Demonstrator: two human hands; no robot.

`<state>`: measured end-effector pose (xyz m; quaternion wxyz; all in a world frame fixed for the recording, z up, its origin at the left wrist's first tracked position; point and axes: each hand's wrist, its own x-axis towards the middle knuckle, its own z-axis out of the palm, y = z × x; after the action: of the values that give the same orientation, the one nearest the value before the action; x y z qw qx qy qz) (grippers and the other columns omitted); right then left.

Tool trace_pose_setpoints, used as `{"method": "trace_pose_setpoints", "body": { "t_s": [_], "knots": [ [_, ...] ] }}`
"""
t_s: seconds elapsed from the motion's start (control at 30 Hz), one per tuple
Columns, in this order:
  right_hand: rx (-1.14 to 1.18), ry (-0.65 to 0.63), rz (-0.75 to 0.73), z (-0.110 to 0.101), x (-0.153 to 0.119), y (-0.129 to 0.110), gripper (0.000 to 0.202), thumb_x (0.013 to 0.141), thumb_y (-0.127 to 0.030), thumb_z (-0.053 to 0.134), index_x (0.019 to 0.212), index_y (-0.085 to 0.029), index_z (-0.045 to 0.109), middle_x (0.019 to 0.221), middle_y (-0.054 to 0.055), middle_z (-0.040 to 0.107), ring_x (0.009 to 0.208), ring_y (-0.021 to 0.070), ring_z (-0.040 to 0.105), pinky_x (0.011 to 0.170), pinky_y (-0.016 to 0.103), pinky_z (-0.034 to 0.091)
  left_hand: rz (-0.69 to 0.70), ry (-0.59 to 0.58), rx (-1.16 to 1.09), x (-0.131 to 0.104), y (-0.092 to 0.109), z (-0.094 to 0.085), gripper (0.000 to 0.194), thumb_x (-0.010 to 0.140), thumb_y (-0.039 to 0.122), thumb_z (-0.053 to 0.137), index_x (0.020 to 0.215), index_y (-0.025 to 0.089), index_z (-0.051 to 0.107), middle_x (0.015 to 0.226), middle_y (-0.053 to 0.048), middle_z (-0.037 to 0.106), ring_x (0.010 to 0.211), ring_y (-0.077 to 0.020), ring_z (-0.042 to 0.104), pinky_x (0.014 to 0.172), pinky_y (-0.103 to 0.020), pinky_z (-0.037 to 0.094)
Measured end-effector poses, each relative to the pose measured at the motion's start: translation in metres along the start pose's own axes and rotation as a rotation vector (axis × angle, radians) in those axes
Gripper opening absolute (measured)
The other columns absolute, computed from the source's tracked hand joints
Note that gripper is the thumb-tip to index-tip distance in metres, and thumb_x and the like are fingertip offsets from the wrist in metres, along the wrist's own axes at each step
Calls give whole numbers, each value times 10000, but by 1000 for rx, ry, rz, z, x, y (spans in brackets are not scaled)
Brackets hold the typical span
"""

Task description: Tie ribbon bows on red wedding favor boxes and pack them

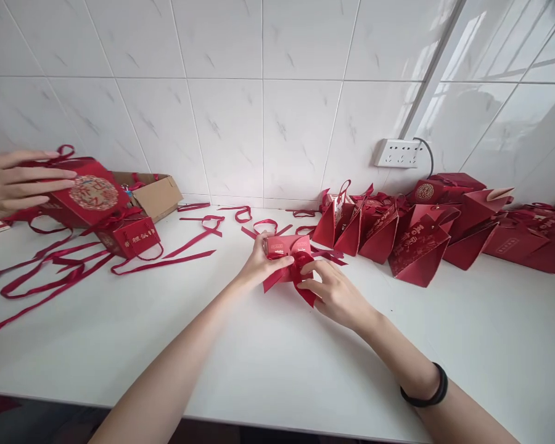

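A small red gift box [281, 246] with pale printed lettering stands on the white table in front of me. My left hand [261, 259] grips its left side, the thumb lying across the front. A dark red ribbon [300, 265] is wrapped about the box and looped at its front right, with tails hanging down. My right hand [333, 287] pinches this ribbon between bent fingers. How the loops cross is partly hidden by the fingers.
At far left another person's hand [23, 182] touches a larger red box [90, 191]. Loose ribbons [189, 246] lie on the table [240, 370], near a cardboard box [155, 197]. Several red gift boxes [419, 246] line the right side, below a power strip [398, 153].
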<state>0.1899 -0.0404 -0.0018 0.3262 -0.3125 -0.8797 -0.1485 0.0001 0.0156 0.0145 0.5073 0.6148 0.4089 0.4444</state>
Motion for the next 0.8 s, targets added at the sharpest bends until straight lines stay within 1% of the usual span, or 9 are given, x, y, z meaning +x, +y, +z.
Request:
{"method": "trace_pose_setpoints", "body": {
  "t_s": [0.1,0.2,0.27,0.33,0.4,0.5,0.57,0.67,0.8],
  "knots": [
    [32,-13,-5,2,0,-3,241,783,-26,505,867,-165,682,960,113,598,893,231,554,743,393,500,16,11,16,-1,-1,3,720,632,315,779,1169,229,308,1036,-29,594,1016,-203,598,892,-357,468],
    [101,-59,-10,-3,1,-4,142,833,-157,557,759,-174,677,955,108,618,897,230,578,781,405,484,18,26,21,0,-2,2,670,639,300,768,1134,225,322,1021,-25,596,1006,-202,604,890,-357,472],
    [215,-73,13,-11,0,-1,243,867,-264,535,660,-176,628,851,88,633,795,201,594,738,378,481,15,28,29,1,-2,0,654,637,296,769,1115,226,329,991,-14,601,981,-202,613,877,-361,480],
    [325,-28,175,-17,0,2,383,922,-349,429,599,-182,549,693,56,607,644,160,565,624,322,461,17,15,37,2,-2,-2,650,635,298,774,1105,227,331,972,-6,603,966,-203,617,869,-368,487],
    [408,47,460,-19,0,4,411,940,-424,372,620,-194,484,616,27,567,559,138,522,537,282,425,21,-16,33,1,-3,-2,653,640,304,776,1111,229,329,980,-8,605,966,-204,618,870,-373,492],
    [532,42,745,-15,3,3,317,847,-517,529,826,-205,481,638,-9,564,552,138,527,536,273,436,10,-66,30,-1,-5,1,716,642,314,785,1178,238,316,1071,-38,595,1020,-220,606,897,-393,491],
    [606,4,793,-11,5,1,319,821,-508,561,872,-204,482,653,-15,568,560,139,530,557,279,444,8,-78,51,-3,-6,3,792,640,319,793,1254,255,298,1173,-68,565,1117,-245,564,960,-417,461],
    [683,38,850,-6,7,1,319,846,-490,497,733,-191,504,669,11,576,595,140,526,591,285,436,22,-110,91,-4,-7,2,910,649,340,792,1360,278,227,1301,-100,500,1246,-268,473,1037,-428,407],
    [809,105,925,-6,8,4,346,817,-498,523,702,-173,539,692,21,581,630,138,518,614,280,423,25,-192,104,-2,-6,-7,972,638,379,799,1394,295,193,1425,-123,382,1277,-283,447,977,-408,466]
  ]
}}
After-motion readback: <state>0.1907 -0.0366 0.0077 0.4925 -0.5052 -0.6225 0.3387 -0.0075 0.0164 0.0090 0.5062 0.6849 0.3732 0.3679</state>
